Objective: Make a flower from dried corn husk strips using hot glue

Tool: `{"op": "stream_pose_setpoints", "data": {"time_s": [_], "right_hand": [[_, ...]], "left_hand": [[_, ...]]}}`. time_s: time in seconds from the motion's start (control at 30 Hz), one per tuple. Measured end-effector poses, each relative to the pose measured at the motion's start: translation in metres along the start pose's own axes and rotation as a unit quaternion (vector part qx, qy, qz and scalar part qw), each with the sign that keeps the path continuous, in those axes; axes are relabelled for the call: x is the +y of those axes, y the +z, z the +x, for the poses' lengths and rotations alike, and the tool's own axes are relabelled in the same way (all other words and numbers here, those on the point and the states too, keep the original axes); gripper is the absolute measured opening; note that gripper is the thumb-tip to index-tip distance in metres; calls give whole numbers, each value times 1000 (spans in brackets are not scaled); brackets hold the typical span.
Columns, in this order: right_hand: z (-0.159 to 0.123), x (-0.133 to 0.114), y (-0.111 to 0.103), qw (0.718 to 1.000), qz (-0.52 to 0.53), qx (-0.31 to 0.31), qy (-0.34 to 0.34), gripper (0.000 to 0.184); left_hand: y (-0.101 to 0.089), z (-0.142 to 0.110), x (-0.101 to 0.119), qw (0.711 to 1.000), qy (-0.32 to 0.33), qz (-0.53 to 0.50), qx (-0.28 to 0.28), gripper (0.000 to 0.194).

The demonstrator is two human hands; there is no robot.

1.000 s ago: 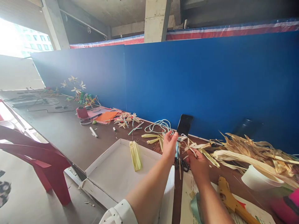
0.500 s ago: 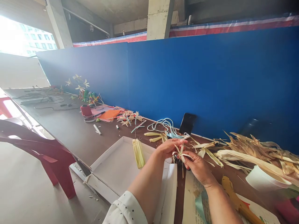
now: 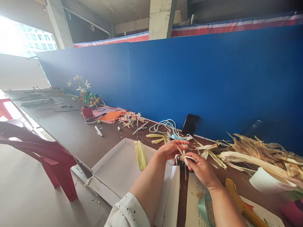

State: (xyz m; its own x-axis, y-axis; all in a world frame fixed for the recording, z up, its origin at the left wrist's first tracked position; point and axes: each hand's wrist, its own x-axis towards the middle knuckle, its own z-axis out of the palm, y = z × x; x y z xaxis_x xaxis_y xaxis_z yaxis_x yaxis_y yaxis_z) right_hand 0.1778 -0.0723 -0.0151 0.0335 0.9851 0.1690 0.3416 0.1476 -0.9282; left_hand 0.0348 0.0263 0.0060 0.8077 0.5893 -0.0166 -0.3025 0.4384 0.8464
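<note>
A pale corn-husk flower (image 3: 183, 157) with narrow spread petals is between my two hands above the table. My right hand (image 3: 199, 168) pinches it from the right, thumb and fingers at its base. My left hand (image 3: 172, 149) is closed at its upper petals, thumb and fingers nearly together; its fingertips partly hide what they touch. Dark scissor handles (image 3: 179, 162) show partly beneath the hands. To the left, a strip of yellow-green husk (image 3: 140, 156) lies across the edge of an open white box (image 3: 113, 167).
Dried corn husks (image 3: 262, 153) and a white tub (image 3: 266, 181) are on the right, near a yellow glue gun (image 3: 236, 198). A phone (image 3: 190, 125) leans on the blue partition (image 3: 213, 78) behind a pale-blue cord (image 3: 163, 125). A red chair (image 3: 60, 170) stands at left.
Since a second ago, my hands have come together and lowered slightly, and the flower has turned so its petals show. Over the last half second they have barely moved.
</note>
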Motion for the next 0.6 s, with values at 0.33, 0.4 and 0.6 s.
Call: {"op": "stream_pose_setpoints", "data": {"time_s": [0.33, 0.4, 0.6], "right_hand": [[-1, -5, 1, 1000, 8, -14, -3, 31], [0, -3, 0, 1000, 8, -13, -5, 32], [0, 2, -2, 1000, -3, -2, -13, 31]], "left_hand": [[-1, 5, -6, 999, -32, 20, -3, 40], [1, 5, -5, 999, -32, 24, -2, 40], [5, 5, -5, 999, -28, 20, 15, 42]]}}
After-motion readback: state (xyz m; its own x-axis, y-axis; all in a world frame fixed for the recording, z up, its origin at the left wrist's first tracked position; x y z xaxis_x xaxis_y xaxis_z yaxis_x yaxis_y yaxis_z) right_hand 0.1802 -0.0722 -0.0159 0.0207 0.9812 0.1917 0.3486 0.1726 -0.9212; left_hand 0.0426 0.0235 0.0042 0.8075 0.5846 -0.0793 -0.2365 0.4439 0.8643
